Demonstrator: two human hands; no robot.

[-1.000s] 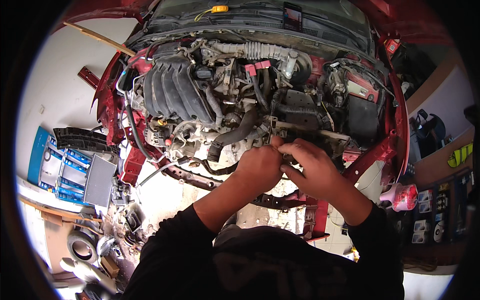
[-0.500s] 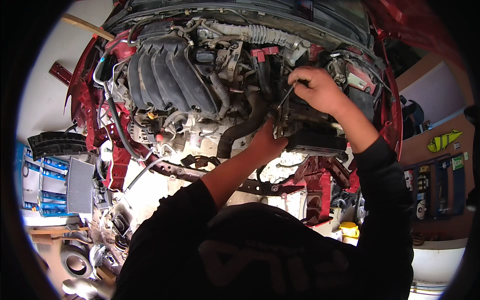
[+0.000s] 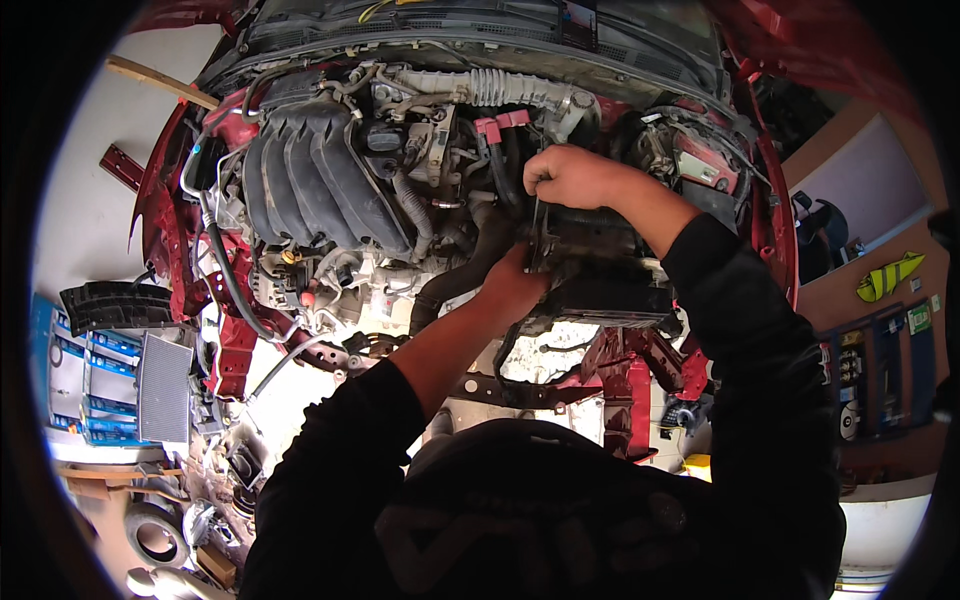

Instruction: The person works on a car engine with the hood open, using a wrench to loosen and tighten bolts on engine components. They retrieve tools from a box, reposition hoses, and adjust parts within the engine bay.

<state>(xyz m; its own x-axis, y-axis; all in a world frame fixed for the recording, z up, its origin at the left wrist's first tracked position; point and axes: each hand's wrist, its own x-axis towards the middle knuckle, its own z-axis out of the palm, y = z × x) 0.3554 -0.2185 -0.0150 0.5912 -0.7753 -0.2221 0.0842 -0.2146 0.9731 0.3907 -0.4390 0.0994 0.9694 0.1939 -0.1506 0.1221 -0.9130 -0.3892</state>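
Observation:
My right hand (image 3: pixel 572 178) is closed around the upper end of a thin metal hand tool (image 3: pixel 540 222). Its shaft points down into the engine bay; the exact kind of tool does not show. Below it, my left hand (image 3: pixel 514 286) reaches in between a thick black hose (image 3: pixel 462 268) and a black box-shaped part (image 3: pixel 610 300). The fingers of this hand are curled and partly hidden, and what they grip cannot be made out. The lower end of the tool comes down close to the left fingertips.
A ribbed black engine cover (image 3: pixel 318 180) lies to the left, with a corrugated intake duct (image 3: pixel 490 86) behind. Red clamps (image 3: pixel 500 124) sit near my right hand. A front crossmember (image 3: pixel 480 388) spans under my forearms. A radiator panel (image 3: pixel 164 388) and a tyre (image 3: pixel 156 534) stand at left.
My right hand has moved left, and the tool in it has gone from slanted to nearly upright. The left hand stays low beside the hose. The whole view has shifted slightly.

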